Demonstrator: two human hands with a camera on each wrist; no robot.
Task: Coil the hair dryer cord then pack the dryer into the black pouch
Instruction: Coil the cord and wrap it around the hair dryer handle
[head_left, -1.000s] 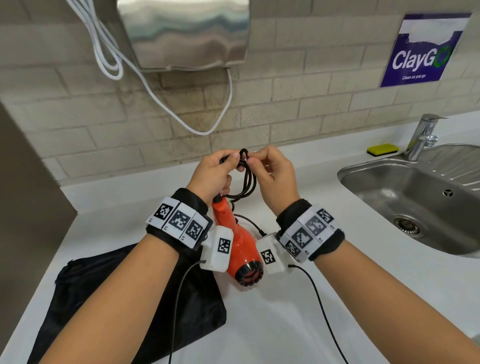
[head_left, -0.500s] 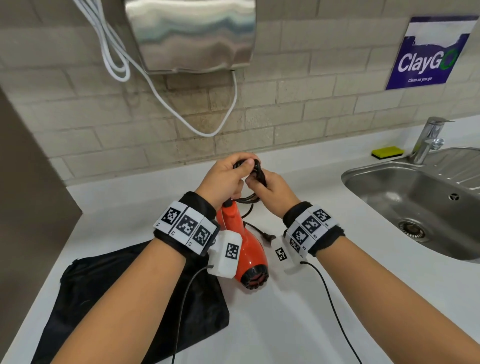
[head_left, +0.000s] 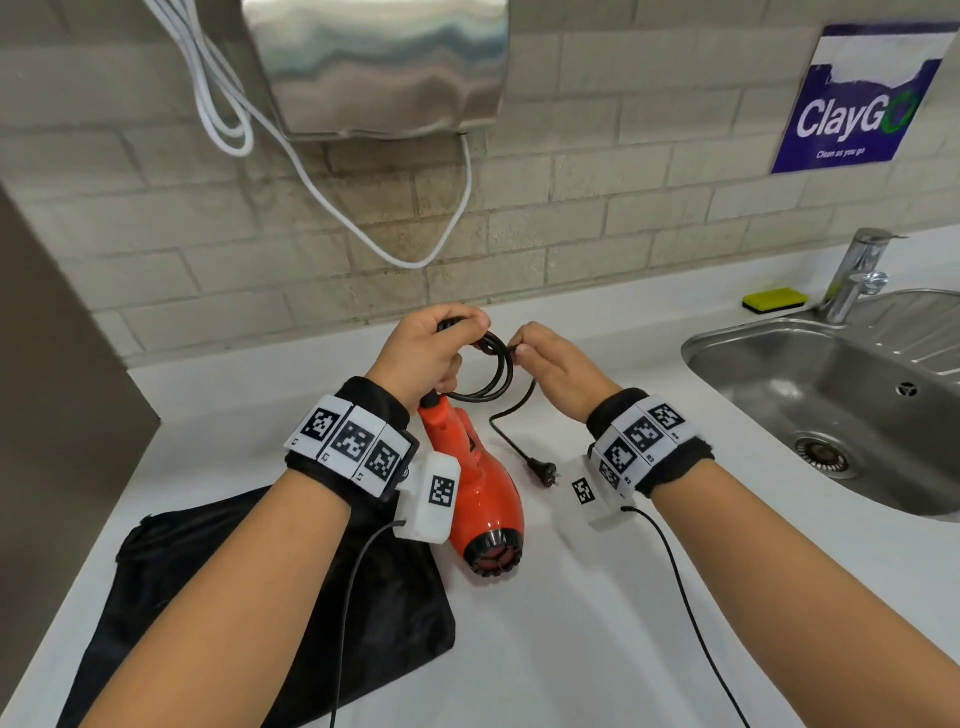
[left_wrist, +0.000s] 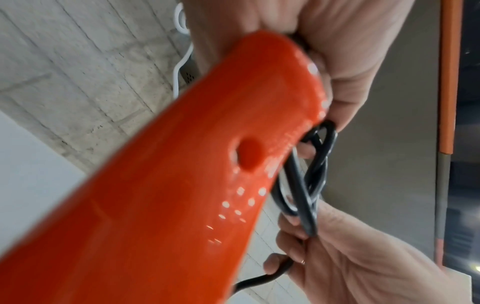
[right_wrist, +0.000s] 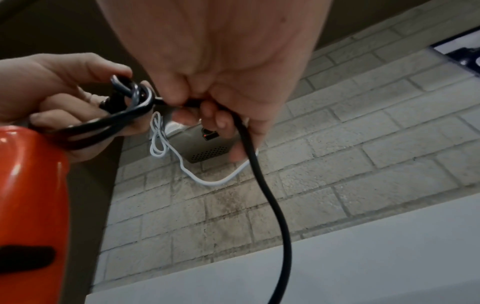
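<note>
The orange hair dryer hung tilted above the white counter, handle uppermost and nozzle pointing down toward the camera. Its black cord was gathered into a few loops at the top of the handle. The left hand curled round those loops and the handle's end, thumb and fingers clamping the bundle; the left wrist view showed the loops pinned under its fingertips beside the blurred orange body. The right hand, just right of the dryer's handle, pinched the loose run of cord between thumb and forefinger, close to the coil. From that pinch the cord dropped to the counter right of the dryer and ended in the plug, which lay flat there, apart from the dryer's body.

The black pouch lay flat on the counter to the left of and below the dryer, partly under the left forearm; whether its mouth was open could not be told, and nothing showed inside it.

Farther right of the dryer sat the steel sink, its basin holding nothing visible but the drain, with a tap at its rim and a yellow sponge beside that. On the brick wall behind the dryer hung a metal hand dryer with a white cable, and a blue sign farther right.
</note>
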